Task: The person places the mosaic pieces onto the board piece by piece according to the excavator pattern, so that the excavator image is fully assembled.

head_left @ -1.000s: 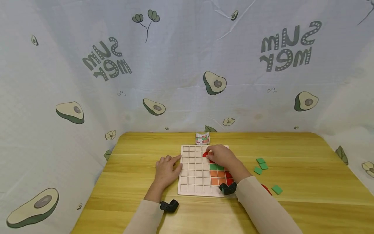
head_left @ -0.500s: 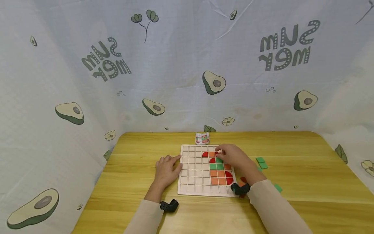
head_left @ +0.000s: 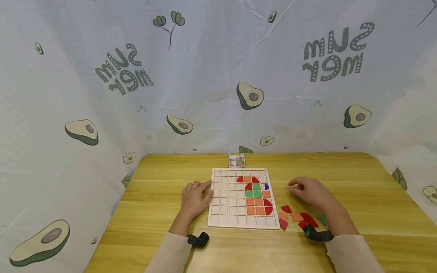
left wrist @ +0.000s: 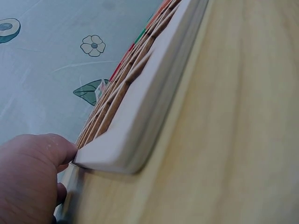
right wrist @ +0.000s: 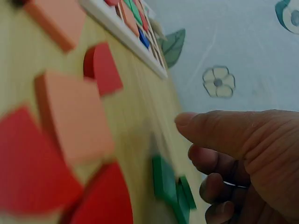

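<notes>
A wooden grid board (head_left: 227, 212) lies on the table, with red, orange, green and blue tiles filling part of its right side. My left hand (head_left: 194, 199) touches the board's left edge with extended index finger and thumb; the left wrist view shows the thumb (left wrist: 51, 149) against its corner. Right of the board, my right hand (head_left: 314, 192) hovers with nothing in it, its fingers loosely bent. Beneath it in the right wrist view are several green tiles (right wrist: 164, 179), mostly covered by the hand in the head view. A small blue piece (head_left: 266, 186) sits in the board's right column.
A small pattern card (head_left: 237, 161) stands behind the board. Loose orange tiles (head_left: 297, 217) and red curved pieces (head_left: 308, 219) lie right of the board, near the right wrist. A printed cloth (head_left: 211, 76) hangs behind the table.
My right hand has left the board's upper right and moved right, over the green tiles. A red curved piece shows in the top tile row and the blue piece is uncovered. My left hand stays put.
</notes>
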`<state>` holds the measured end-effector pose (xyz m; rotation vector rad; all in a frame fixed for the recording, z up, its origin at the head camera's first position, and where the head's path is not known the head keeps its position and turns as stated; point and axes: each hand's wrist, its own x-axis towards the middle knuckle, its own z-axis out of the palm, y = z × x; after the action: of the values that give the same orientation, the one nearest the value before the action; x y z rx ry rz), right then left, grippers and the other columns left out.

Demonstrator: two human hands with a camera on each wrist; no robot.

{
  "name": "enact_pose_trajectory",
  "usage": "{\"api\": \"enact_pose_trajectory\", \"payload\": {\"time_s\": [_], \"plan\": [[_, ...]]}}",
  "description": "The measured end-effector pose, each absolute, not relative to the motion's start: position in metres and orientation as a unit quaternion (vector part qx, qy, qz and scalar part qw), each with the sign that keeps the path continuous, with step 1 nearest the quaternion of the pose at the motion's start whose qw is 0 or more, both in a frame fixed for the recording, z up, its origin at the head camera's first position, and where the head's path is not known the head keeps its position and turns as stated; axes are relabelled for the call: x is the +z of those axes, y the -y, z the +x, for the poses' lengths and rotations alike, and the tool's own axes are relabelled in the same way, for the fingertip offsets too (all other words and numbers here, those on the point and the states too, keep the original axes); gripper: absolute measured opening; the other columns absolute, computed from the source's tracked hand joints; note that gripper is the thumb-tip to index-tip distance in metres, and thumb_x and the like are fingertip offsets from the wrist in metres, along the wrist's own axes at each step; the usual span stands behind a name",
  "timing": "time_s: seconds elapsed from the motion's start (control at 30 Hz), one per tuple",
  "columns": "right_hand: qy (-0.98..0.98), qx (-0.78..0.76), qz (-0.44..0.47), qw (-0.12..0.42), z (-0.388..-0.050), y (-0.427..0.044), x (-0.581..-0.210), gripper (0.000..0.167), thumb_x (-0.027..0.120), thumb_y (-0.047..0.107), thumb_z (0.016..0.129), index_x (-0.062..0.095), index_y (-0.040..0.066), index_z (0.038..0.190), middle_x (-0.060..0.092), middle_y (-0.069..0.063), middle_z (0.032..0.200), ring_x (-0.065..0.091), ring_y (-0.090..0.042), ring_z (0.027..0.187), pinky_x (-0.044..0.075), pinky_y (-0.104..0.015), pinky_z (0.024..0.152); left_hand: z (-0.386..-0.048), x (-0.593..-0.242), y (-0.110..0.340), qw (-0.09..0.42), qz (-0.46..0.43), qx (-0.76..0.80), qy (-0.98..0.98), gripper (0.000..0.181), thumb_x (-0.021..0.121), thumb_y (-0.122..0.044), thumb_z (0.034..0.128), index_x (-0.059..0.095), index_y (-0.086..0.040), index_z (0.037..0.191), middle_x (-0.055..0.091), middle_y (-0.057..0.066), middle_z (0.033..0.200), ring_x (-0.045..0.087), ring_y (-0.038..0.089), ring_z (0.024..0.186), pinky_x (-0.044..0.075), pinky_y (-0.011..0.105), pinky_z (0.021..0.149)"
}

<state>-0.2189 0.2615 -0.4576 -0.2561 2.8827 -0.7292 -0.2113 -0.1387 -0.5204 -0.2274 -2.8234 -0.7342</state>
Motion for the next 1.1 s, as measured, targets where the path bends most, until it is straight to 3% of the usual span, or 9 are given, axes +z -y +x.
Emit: {"api": "enact_pose_trajectory", "payload": {"time_s": [0.3, 0.63, 1.1], "plan": [[-0.952, -0.273, -0.069, 0.118, -0.2, -0.296, -0.462, 0.036, 0.074, 0.028, 0.093, 0.066, 0.001, 0.115, 0.059, -0.003, 0.082, 0.05, -0.019, 0.072, 0.043, -0.033, 0.063, -0.211, -0.52, 0.14, 0.108, -0.077, -0.25, 0.959, 0.043, 0.063, -0.04, 0.0971, 0.067, -0.026, 0.137, 0.06, -0.002, 0.094, 0.045, 0.017, 0.086, 0.032, 0.037, 0.08], [-0.959, -0.252, -0.085, 0.094, -0.197, -0.297, -0.465, 0.027, 0.073, 0.026, 0.093, 0.068, 0.003, 0.106, 0.055, -0.002, 0.082, 0.048, -0.017, 0.072, 0.041, -0.03, 0.063, -0.21, -0.521, 0.139, 0.115, -0.083, -0.25, 0.958, 0.042, 0.064, -0.04, 0.0969, 0.068, -0.026, 0.136, 0.063, -0.001, 0.096, 0.047, 0.017, 0.086, 0.032, 0.036, 0.079], [-0.954, -0.268, -0.088, 0.099, -0.208, -0.245, -0.456, 0.029, 0.074, 0.028, 0.093, 0.068, 0.006, 0.111, 0.054, -0.002, 0.08, 0.05, -0.018, 0.075, 0.041, -0.031, 0.064, -0.211, -0.52, 0.138, 0.112, -0.078, -0.246, 0.96, 0.042, 0.063, -0.041, 0.0974, 0.067, -0.027, 0.137, 0.063, -0.001, 0.098, 0.046, 0.016, 0.086, 0.031, 0.035, 0.079]]}}
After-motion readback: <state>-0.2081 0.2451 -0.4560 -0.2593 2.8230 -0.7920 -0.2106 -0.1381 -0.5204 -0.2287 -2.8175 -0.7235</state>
